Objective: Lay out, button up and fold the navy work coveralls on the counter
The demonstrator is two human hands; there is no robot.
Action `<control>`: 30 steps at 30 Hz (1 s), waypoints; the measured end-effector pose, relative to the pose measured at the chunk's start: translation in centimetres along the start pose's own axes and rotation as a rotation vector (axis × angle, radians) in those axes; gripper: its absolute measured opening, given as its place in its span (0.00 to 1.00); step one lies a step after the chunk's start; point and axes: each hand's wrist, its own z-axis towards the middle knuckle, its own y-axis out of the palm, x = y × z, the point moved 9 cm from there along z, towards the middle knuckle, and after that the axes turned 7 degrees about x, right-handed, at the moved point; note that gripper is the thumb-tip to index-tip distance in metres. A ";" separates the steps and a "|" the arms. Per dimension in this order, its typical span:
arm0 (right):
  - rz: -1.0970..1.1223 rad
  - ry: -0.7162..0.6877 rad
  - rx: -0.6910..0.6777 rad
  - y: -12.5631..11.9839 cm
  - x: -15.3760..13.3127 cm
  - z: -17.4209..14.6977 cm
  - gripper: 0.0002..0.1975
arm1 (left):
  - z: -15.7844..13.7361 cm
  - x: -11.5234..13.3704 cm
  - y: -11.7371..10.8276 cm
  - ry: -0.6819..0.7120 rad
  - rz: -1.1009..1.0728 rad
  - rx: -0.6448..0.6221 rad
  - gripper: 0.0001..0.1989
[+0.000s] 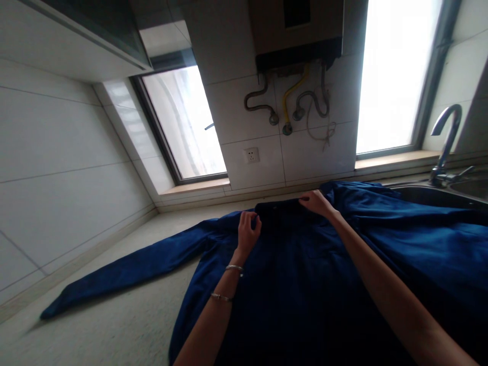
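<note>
A dark blue long-sleeved shirt (282, 274) lies spread over the countertop, its collar toward the wall. One sleeve (133, 264) stretches out flat to the left. My left hand (249, 229), with two bracelets on the wrist, pinches the collar's left end. At the collar's right end, my right hand (317, 202) is closed on the cloth. More blue cloth (412, 239) lies bunched and creased on the right, reaching over the sink's near side; whether it is the other sleeve or another garment I cannot tell.
A metal sink (419, 194) with a curved faucet (446, 137) stands at the right. The pale countertop (125, 325) runs along the tiled wall. A water heater (297, 30) with hoses hangs above, over a wall socket (251, 155). Windows flank it; a cabinet (84, 35) overhangs the upper left.
</note>
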 end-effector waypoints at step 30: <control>0.043 0.141 0.262 -4.3 -1.8 1.2 0.09 | 1.3 5.2 5.1 0.084 0.566 -0.398 0.13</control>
